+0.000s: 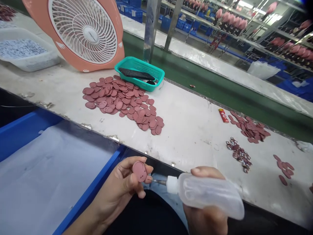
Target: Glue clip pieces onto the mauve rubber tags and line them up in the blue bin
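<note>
The left hand [114,192] pinches a small pink oval pad [140,171] by its edges between thumb and fingers, just in front of the metal tip [159,182] of a clear plastic squeeze bottle [210,195], which the right hand [204,220] grips closed around its body. The pad looks thin, light and a little soft, so it seems best held by the rim, and the bottle looks easily squashed, so a gentle hold around its middle should suit, with more pads lying in a heap [122,102] on the bench [193,143]
</note>
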`<state>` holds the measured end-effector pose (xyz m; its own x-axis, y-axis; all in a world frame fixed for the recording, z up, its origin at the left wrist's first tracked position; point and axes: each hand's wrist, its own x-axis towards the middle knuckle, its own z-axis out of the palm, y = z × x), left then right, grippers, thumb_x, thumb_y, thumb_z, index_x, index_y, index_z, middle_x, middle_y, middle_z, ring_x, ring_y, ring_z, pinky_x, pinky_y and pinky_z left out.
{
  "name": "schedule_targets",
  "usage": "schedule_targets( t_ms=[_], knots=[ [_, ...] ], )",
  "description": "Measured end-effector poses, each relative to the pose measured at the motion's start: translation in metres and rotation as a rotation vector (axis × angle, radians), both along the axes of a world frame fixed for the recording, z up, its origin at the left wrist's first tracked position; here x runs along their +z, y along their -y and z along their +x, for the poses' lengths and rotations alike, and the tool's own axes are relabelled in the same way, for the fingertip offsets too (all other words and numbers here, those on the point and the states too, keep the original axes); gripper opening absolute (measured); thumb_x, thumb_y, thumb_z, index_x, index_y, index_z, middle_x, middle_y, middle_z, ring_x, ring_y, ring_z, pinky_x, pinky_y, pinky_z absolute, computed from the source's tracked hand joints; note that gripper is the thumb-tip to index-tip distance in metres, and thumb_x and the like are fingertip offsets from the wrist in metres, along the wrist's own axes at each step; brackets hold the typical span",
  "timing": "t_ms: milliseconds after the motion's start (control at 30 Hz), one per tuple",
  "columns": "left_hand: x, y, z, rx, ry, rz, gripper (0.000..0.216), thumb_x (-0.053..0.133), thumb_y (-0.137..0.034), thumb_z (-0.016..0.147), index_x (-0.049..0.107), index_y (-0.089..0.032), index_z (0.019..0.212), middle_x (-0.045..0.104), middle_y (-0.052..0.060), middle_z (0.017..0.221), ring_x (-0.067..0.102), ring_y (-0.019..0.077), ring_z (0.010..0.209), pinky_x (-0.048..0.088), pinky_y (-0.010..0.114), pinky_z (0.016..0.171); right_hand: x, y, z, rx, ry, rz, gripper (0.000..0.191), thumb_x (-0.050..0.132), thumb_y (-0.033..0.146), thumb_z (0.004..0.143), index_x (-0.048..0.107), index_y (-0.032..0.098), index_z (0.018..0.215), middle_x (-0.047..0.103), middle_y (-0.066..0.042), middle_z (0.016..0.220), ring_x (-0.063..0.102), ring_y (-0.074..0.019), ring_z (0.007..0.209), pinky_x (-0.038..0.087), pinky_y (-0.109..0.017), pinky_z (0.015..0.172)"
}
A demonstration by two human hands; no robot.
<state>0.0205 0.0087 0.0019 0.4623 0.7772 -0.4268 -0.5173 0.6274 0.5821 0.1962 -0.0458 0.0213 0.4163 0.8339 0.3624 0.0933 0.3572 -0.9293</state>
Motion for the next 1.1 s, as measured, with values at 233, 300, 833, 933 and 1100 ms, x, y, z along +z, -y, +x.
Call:
schedule_targets(
  t_ms=[233, 300, 833, 933, 1100],
  knots=[
    [0.008, -0.003, 0.003, 0.006, -0.048, 0.058, 0.035, 0.098, -0.041, 0.052, 0.084, -0.031, 0.083, 0.081, 0.003, 0.078, 0.070, 0.0153, 0.061, 0.054, 0.016, 0.044, 0.006, 0.004, -0.008, 0.027, 0.120, 0.006, 0.035, 0.058, 0.056, 0.094, 0.059, 0.026, 0.111, 0.046, 0.004, 0.059, 0.038, -0.0118, 0.040, 0.031, -0.027, 0.035],
    [0.009, -0.003, 0.003, 0.006, -0.053, 0.068, 0.034, 0.098, -0.041, 0.053, 0.084, -0.031, 0.083, 0.081, 0.003, 0.078, 0.070, 0.0154, 0.061, 0.054, 0.016, 0.044, 0.005, 0.003, -0.007, 0.028, 0.120, 0.004, 0.035, 0.059, 0.055, 0.094, 0.060, 0.025, 0.112, 0.047, 0.004, 0.059, 0.038, -0.0116, 0.040, 0.031, -0.027, 0.036],
    [-0.001, 0.001, -0.006, -0.019, -0.060, 0.090, 0.032, 0.094, -0.038, 0.062, 0.084, -0.033, 0.092, 0.082, 0.002, 0.087, 0.074, 0.0175, 0.072, 0.058, 0.017, 0.052, 0.007, 0.004, -0.005, 0.057, 0.151, -0.033, 0.032, 0.058, 0.053, 0.096, 0.063, 0.027, 0.113, 0.056, 0.003, 0.063, 0.047, -0.0122, 0.041, 0.039, -0.027, 0.037],
    [-0.003, 0.002, -0.007, -0.013, -0.057, 0.085, 0.031, 0.094, -0.039, 0.062, 0.084, -0.033, 0.091, 0.082, 0.002, 0.087, 0.073, 0.0169, 0.070, 0.059, 0.018, 0.053, 0.006, 0.005, -0.005, 0.024, 0.119, -0.023, 0.032, 0.059, 0.053, 0.095, 0.063, 0.026, 0.112, 0.052, 0.003, 0.060, 0.044, -0.0122, 0.041, 0.036, -0.028, 0.037],
    [-0.002, 0.000, -0.006, -0.008, -0.043, 0.102, 0.032, 0.094, -0.039, 0.062, 0.084, -0.033, 0.092, 0.083, 0.002, 0.086, 0.068, 0.0125, 0.059, 0.057, 0.017, 0.051, -0.002, 0.009, -0.002, 0.072, 0.090, -0.058, 0.032, 0.054, 0.049, 0.097, 0.062, 0.024, 0.115, 0.061, 0.000, 0.067, 0.048, -0.0135, 0.043, 0.041, -0.029, 0.039]
  ],
)
